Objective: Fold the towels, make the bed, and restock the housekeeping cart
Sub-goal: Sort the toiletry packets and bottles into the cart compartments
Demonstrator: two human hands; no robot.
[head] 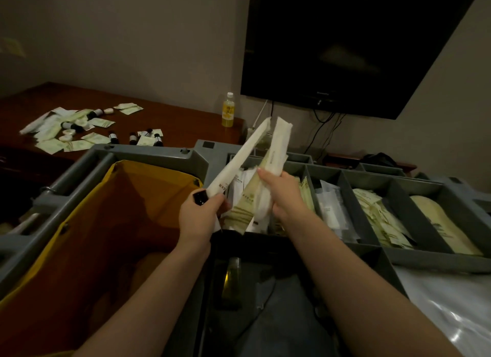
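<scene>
The step in hand looks like restocking, sorting by kind. The left hand (pixel 198 218) has its grip curled round a long white paper sleeve (pixel 239 157) and a small dark-capped bottle (pixel 199 198). The right hand (pixel 281 194) pinches a bundle of slim packets (pixel 276 146) above the grey cart tray (pixel 345 182). Lay sleeves flat, ends aligned, in one compartment, since thin, crinkly paper fans and slides. More sachets (pixel 74 128) lie on the worktop (pixel 172 117), well apart.

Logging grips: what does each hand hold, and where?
Left hand grips a long white packet by its lower end; right hand grips several packets mid-length.
</scene>
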